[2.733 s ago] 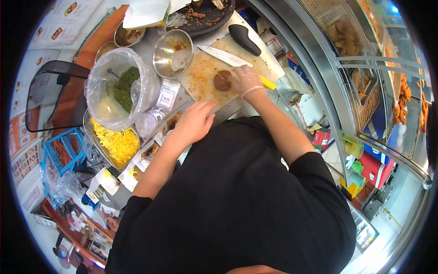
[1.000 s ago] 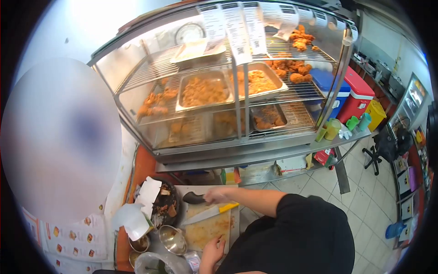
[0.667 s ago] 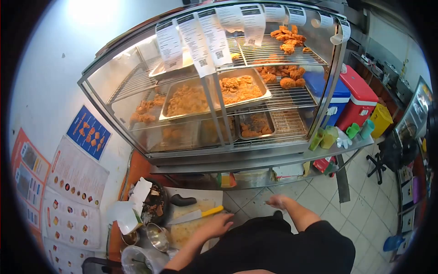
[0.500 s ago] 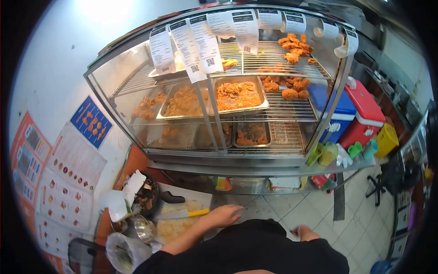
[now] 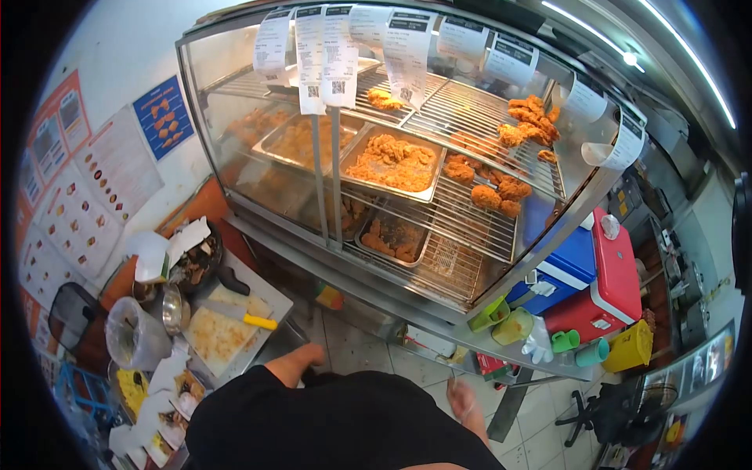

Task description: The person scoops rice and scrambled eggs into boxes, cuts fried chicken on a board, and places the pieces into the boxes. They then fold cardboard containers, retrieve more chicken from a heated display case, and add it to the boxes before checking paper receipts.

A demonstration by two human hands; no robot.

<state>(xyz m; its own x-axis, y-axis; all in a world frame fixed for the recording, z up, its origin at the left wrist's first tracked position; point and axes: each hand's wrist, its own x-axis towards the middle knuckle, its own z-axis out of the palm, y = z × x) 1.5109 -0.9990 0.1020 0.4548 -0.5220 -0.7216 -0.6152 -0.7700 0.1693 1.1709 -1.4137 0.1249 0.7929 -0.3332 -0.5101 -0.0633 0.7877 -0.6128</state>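
Observation:
My left hand (image 5: 304,359) hangs low in front of my body, just right of the steel worktop's corner. Its fingers show only partly and hold nothing visible. A knife with a yellow handle (image 5: 260,322) lies on the stained cutting board (image 5: 223,333) nearby, apart from that hand. On the other side, my right hand (image 5: 464,401) hangs over the floor, fingers loosely spread and slightly blurred. In front of me stands a glass display warmer (image 5: 338,188) with fried chicken (image 5: 533,117) on its wire racks. A steel tray (image 5: 427,188) inside is filled with breaded pieces.
Printed receipts (image 5: 407,55) hang along the warmer's top edge. Green cups (image 5: 565,340), a blue cooler (image 5: 560,270) and a red cooler (image 5: 607,274) stand at the right. A lined bucket (image 5: 137,333) and a dark pan (image 5: 200,262) crowd the left. A black office chair (image 5: 615,411) is behind right.
My view has turned right and tilted. The left hand has drawn away from the knife and board toward my body. My right hand has swung forward, further into view.

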